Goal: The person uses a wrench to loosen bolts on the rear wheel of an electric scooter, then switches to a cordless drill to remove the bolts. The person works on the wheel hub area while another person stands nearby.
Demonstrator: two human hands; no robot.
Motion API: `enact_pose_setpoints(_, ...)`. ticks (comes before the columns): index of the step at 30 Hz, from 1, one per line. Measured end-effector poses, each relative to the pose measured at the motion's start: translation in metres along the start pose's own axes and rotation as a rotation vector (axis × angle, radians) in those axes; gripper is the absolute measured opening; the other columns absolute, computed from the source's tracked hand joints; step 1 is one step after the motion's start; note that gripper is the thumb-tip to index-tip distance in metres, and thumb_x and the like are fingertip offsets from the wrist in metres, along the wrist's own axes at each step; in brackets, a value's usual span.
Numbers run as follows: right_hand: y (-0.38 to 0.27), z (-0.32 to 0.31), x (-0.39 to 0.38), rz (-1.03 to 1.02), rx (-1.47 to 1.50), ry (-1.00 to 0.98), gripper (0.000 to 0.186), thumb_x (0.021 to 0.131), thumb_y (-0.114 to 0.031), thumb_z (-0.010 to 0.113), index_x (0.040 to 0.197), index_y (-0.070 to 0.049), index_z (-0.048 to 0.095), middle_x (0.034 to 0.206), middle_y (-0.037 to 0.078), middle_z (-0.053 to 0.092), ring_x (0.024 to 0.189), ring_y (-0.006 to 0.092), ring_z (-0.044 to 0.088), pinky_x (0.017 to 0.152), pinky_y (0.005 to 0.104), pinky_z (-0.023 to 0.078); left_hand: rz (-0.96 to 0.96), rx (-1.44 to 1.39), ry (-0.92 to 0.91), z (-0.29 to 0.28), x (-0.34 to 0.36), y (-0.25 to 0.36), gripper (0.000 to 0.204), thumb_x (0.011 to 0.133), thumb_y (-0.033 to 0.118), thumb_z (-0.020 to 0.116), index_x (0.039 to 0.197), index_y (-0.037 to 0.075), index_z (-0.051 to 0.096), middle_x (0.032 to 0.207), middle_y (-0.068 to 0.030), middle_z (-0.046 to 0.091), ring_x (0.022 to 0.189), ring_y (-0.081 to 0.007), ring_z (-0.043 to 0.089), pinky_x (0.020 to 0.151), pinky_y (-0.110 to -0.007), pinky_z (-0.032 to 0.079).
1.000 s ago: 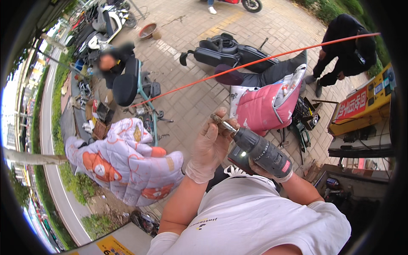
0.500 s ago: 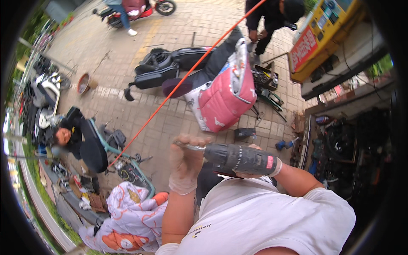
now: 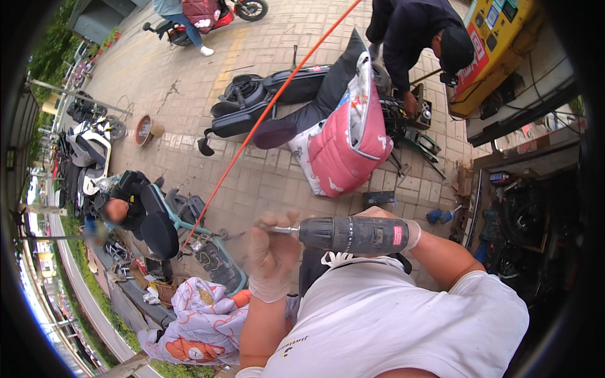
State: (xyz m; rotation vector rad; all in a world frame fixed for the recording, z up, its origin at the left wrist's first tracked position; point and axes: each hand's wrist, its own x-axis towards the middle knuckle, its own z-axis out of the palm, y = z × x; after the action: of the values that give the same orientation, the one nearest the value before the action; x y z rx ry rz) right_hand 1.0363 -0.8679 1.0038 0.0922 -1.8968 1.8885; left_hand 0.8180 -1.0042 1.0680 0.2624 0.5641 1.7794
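A black cordless drill (image 3: 353, 234) lies level in front of my chest, its chuck pointing left. My right hand (image 3: 382, 214), in a thin pale glove, grips it from behind; the drill body hides most of its fingers. A metal bit (image 3: 287, 229) sticks out of the chuck. My left hand (image 3: 271, 261), also gloved, is raised at the bit's tip, with thumb and fingers closed around its end. The left fingertips are slightly blurred.
An orange-red cord (image 3: 271, 110) slants across the view. Beyond the drill stands a pink quilted cover (image 3: 356, 151) beside black scooter parts (image 3: 242, 116). A co-worker (image 3: 413, 47) bends at far right. Another person (image 3: 129, 198) is by a teal-framed scooter (image 3: 236, 277). Cluttered shelving (image 3: 482, 189) stands right.
The drill has turned to lie more level, with my left fingers still at the bit. The view has shifted, and the far co-worker has bent lower, reaching down to the parts.
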Motion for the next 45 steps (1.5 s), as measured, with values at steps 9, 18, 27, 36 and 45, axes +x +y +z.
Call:
enact_pose_setpoints(9,0.014,-0.019,0.017,0.451,0.204,0.273,0.028,0.077,-0.01,0.081,0.102,-0.005,0.069,0.091,0.006,0.071,0.081,0.0237,0.068,0.074,0.0329,0.054,-0.164,0.471,0.396,-0.089,0.002,0.029,0.113,0.072,0.066,0.078,0.158,0.014,0.026,0.158,-0.0161,0.033,0.144,-0.0344,0.034,0.115,-0.059,0.025)
enact_pose_setpoints(18,0.073,-0.033,0.041,0.711,-0.611,0.308,0.032,0.077,-0.011,0.075,0.107,-0.002,0.066,0.091,0.022,0.067,0.082,0.0398,0.066,0.073,0.0383,0.054,-0.005,2.313,0.389,-0.286,0.149,0.06,0.115,0.075,0.049,0.081,0.158,0.008,0.014,0.152,-0.0234,0.041,0.142,-0.0382,0.037,0.118,-0.058,0.022)
enact_pose_setpoints(27,0.102,0.046,0.127,1.065,-0.721,0.575,0.028,0.075,-0.012,0.077,0.099,-0.005,0.067,0.09,0.016,0.07,0.082,0.0316,0.071,0.073,0.0361,0.056,-0.414,1.946,0.18,-0.378,0.348,0.135,0.057,0.087,0.041,0.066,0.136,0.013,0.057,0.114,-0.0149,0.071,0.107,-0.031,0.068,0.093,-0.043,0.051)
enact_pose_setpoints(36,0.168,0.02,0.214,1.107,-0.581,0.814,0.018,0.076,-0.011,0.076,0.088,-0.001,0.068,0.075,0.008,0.069,0.066,0.0166,0.065,0.065,0.0339,0.053,-0.502,1.004,-0.541,-0.128,0.406,0.319,0.049,0.08,0.035,0.076,0.112,-0.001,0.068,0.075,0.0001,0.059,0.06,-0.0065,0.051,0.051,-0.024,0.041)
enact_pose_setpoints(45,0.164,-0.005,0.254,0.782,-0.708,0.904,0.026,0.074,-0.014,0.077,0.095,-0.001,0.068,0.083,0.016,0.071,0.074,0.0202,0.071,0.069,0.0362,0.055,-0.528,0.957,-0.687,0.165,0.518,0.312,0.047,0.08,0.034,0.082,0.107,0.004,0.059,0.084,-0.013,0.064,0.051,-0.0155,0.057,0.043,-0.031,0.049)
